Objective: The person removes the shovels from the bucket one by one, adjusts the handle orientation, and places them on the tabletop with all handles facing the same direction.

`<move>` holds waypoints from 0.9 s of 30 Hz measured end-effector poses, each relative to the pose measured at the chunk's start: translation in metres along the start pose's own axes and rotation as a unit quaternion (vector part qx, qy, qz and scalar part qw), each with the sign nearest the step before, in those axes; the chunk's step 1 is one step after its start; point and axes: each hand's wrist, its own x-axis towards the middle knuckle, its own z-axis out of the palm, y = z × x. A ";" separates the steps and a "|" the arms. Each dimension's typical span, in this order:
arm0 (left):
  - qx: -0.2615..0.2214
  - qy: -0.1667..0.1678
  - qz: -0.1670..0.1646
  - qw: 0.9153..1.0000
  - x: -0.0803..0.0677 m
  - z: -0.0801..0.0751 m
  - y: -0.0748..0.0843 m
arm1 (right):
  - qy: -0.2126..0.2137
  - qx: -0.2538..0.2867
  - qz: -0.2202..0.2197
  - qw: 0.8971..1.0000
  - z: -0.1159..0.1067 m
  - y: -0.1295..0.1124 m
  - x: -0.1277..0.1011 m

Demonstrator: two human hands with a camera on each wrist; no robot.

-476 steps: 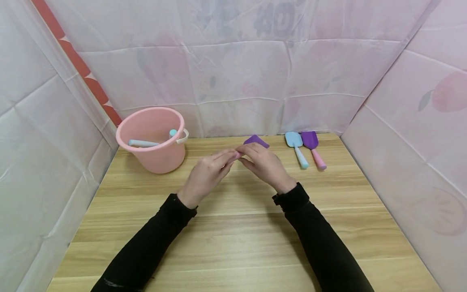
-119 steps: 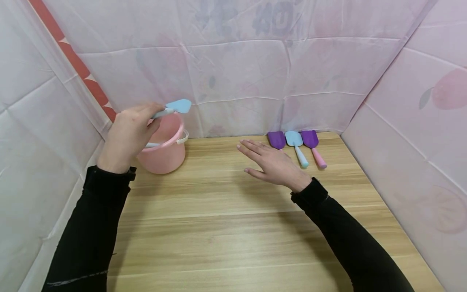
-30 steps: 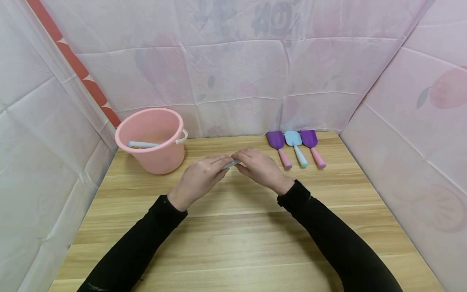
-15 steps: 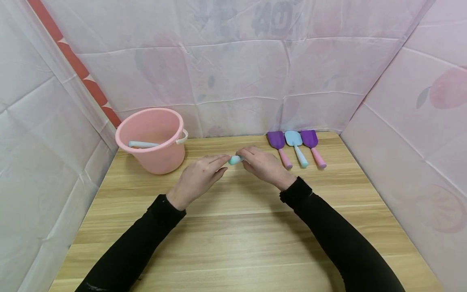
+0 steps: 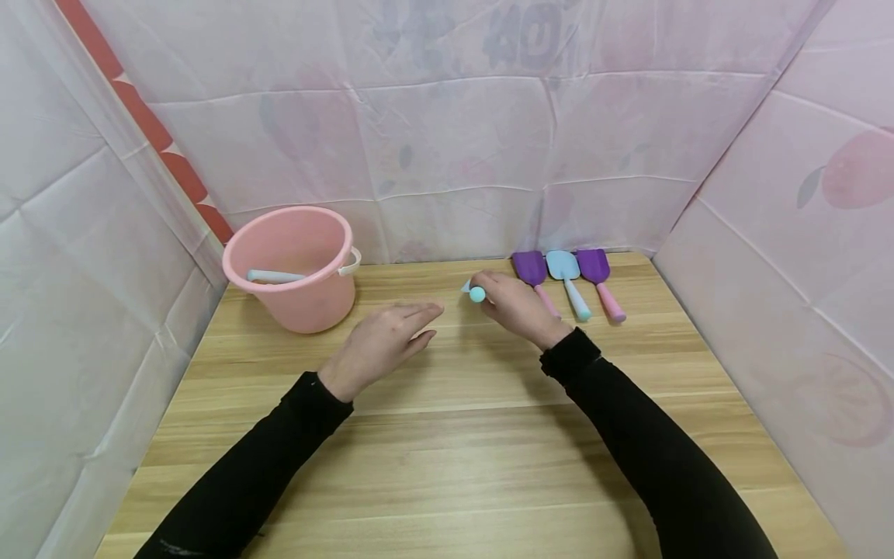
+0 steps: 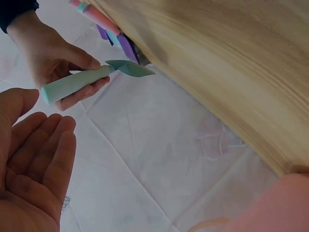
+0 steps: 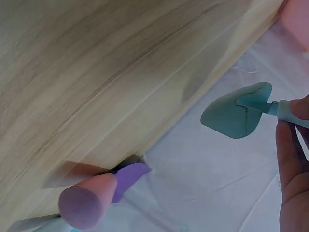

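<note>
My right hand [image 5: 517, 307] pinches a light-blue toy shovel [image 7: 236, 111] by its pale handle, in the air above the back of the table. In the left wrist view the shovel's handle [image 6: 77, 84] slants, its rounded mint end nearest that camera. To the left, my left hand [image 5: 380, 341] hovers with relaxed fingers, apart from the shovel and holding nothing. A pink bucket [image 5: 307, 307] stands at the back left; inside, a light-blue handle [image 5: 275, 276] shows, the rest of it hidden by the wall.
Along the back right lie a purple shovel [image 5: 530, 268] with a pink handle, a light-blue shovel [image 5: 563, 265], and another purple shovel [image 5: 593, 266], side by side. Cloth walls [image 5: 447, 140] enclose the wooden table [image 5: 447, 458] at the back and sides.
A purple shovel once in both hands now lies in the row. My left hand lifted the light-blue shovel from the bucket; both hands held it, then the left let go and the right moved right.
</note>
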 end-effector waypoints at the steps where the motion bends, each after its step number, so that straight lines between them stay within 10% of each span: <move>1: -0.001 -0.010 -0.002 1.000 0.000 0.000 0.000 | -0.004 0.001 0.010 1.000 0.000 0.002 0.000; 27: -0.003 -0.207 -0.034 0.978 -0.011 0.017 -0.005 | -0.065 0.048 0.142 0.987 -0.004 0.033 0.005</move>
